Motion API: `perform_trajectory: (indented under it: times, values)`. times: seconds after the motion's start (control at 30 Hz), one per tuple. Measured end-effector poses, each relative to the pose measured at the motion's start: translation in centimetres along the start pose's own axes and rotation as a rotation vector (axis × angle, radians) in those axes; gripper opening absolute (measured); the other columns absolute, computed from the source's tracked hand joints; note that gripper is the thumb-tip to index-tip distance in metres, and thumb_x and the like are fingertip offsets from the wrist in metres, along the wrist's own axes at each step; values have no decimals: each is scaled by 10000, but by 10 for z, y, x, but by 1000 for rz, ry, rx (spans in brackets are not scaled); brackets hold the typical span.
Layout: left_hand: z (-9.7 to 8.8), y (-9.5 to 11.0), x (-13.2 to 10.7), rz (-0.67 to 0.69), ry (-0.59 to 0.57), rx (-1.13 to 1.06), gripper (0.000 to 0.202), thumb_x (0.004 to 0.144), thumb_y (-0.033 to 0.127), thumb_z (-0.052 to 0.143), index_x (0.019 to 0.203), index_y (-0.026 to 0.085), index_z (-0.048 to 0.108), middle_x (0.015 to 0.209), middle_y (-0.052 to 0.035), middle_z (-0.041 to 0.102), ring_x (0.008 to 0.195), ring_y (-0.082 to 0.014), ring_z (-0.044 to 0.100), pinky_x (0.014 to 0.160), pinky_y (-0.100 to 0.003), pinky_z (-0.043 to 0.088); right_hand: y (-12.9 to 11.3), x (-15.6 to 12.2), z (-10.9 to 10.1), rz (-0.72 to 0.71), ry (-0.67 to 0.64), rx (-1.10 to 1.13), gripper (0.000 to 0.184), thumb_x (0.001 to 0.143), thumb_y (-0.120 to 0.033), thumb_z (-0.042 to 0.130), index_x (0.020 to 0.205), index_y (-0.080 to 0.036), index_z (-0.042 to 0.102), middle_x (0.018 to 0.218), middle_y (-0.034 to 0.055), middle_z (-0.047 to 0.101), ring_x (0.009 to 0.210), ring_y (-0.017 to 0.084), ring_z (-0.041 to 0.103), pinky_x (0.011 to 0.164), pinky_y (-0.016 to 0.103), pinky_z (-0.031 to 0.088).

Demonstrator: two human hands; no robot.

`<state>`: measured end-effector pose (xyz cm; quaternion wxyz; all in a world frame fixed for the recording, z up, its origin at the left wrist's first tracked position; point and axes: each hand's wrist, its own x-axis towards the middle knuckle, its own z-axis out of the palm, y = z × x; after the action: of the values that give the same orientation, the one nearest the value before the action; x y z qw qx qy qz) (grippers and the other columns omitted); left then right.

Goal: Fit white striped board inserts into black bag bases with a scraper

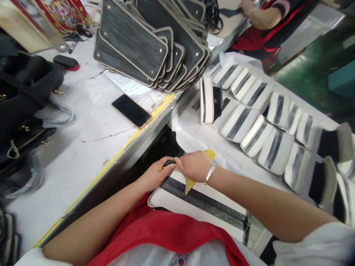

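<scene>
A white panel with a dark grey stripe, looking like a bag piece, lies at my lap against the red apron. My left hand is closed on its upper left corner, thumb on top. Close beside it, my right hand is closed around a flat yellow piece, whose ends stick out on both sides of the fist. The right fingertips meet the left thumb at the panel's dark edge. What lies between the fingertips there is hidden.
On the left table, edged with yellow tape, lie a phone, stacked grey panels and black bags. Several white striped pieces cover the right table. Another person's arm shows at the top right.
</scene>
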<state>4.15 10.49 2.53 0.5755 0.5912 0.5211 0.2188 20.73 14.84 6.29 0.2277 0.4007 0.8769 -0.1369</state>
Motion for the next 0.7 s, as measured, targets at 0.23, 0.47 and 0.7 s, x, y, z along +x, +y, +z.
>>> perform_trajectory:
  times: [0.23, 0.47, 0.7]
  values:
    - [1, 3, -1, 17, 56, 80, 328, 835, 403, 483, 1027, 161, 596, 953, -67, 664, 881, -231, 602, 779, -313, 437, -6, -12, -3, 22, 15, -51, 466, 962, -348, 180, 954, -178, 615, 818, 129, 650, 777, 262, 625, 634, 347, 439]
    - [-12, -5, -3, -51, -2, -313, 469, 823, 516, 471, 1101, 166, 613, 1057, -67, 651, 992, -232, 570, 880, -326, 411, -14, -26, -7, 176, 60, -99, 500, 955, -425, 183, 936, -173, 615, 849, 133, 648, 802, 254, 620, 671, 360, 439]
    - [-44, -45, -13, -151, -115, -683, 431, 802, 519, 533, 1060, 195, 650, 1180, -83, 610, 1081, -209, 540, 849, -282, 420, -19, -90, -18, 401, -42, 386, 496, 956, -402, 166, 837, -154, 579, 890, 117, 640, 837, 209, 598, 741, 310, 432]
